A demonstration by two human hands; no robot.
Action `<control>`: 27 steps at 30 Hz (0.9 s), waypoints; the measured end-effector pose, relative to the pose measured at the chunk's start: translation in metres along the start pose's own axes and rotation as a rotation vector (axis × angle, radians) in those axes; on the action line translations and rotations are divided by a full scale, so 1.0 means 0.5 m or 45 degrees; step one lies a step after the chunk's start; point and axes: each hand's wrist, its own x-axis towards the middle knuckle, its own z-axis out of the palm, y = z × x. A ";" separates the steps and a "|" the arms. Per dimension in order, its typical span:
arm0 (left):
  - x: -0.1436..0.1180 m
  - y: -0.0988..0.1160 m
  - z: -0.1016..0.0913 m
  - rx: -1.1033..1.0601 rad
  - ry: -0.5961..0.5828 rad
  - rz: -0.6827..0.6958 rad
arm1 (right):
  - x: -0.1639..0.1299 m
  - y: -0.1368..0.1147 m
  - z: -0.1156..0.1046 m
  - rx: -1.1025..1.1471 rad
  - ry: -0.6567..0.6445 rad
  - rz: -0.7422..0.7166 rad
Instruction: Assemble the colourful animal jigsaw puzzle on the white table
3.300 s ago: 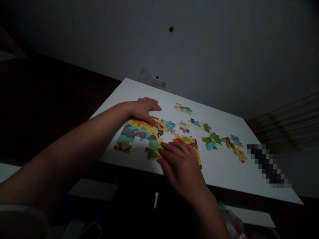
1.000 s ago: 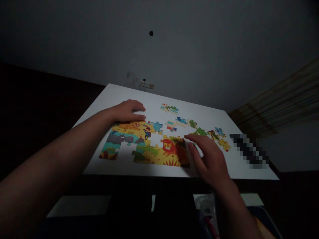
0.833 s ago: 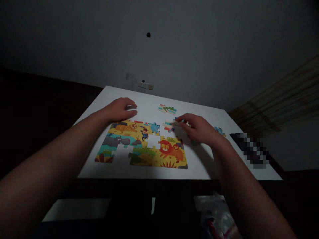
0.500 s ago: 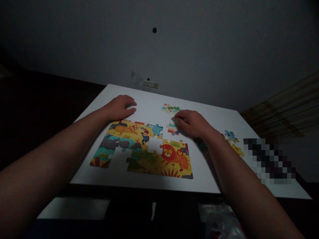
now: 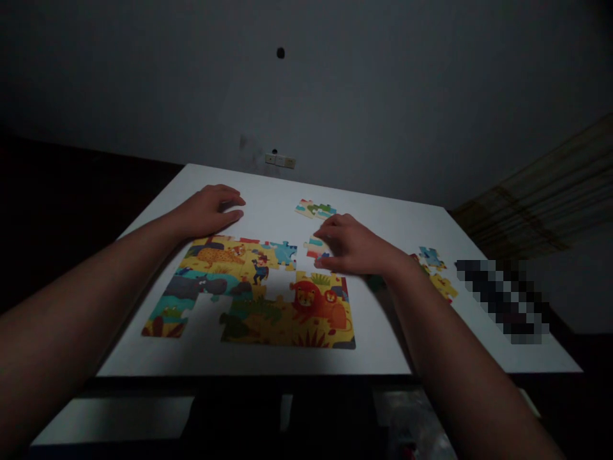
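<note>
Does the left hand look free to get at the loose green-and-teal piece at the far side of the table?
Probably yes. The left hand lies flat on the table, and the bare white surface between it and the loose piece holds nothing.

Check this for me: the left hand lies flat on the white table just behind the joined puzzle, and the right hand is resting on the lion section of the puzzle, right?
Not quite. The left hand does lie flat on the white table behind the joined puzzle, but the head view shows the right hand on a loose piece just beyond the lion section, not on it.
</note>
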 end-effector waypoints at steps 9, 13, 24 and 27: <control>-0.002 0.006 -0.003 -0.008 0.003 -0.001 | -0.003 -0.010 0.022 0.040 -0.004 0.088; -0.002 0.003 -0.002 -0.011 0.002 0.011 | -0.002 -0.014 0.015 0.223 -0.007 0.206; 0.000 -0.012 0.004 -0.031 0.007 0.062 | 0.026 0.007 0.040 0.596 0.098 0.221; 0.003 -0.019 0.010 -0.046 0.016 0.087 | 0.029 0.006 0.050 0.548 0.070 0.150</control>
